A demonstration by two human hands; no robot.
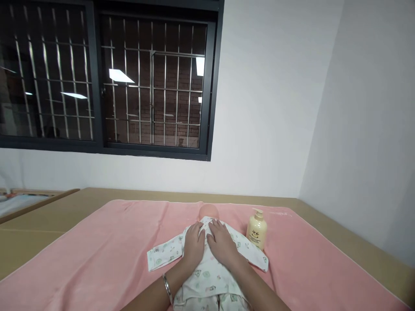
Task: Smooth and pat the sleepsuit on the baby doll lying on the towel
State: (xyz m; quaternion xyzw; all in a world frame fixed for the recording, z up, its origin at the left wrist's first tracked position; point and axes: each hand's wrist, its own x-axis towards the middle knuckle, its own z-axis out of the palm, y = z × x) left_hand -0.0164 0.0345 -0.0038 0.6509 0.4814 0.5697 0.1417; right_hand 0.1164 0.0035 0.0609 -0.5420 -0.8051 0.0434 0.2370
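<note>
A baby doll (208, 211) lies on its back on a pink towel (106, 255), dressed in a white printed garment (207, 280) whose sleeves spread to both sides. My left hand (193, 244) rests flat on the doll's chest, fingers stretched toward the collar. My right hand (221, 242) lies flat beside it on the right of the chest, fingers spread. Neither hand holds anything. A silver bangle (167, 288) sits on my left wrist. Only the top of the doll's head shows beyond my fingers.
A cream pump bottle (257, 230) stands upright on the towel just right of the doll. The towel covers a tan surface (48, 220) set against white walls. A barred dark window (106, 77) is above.
</note>
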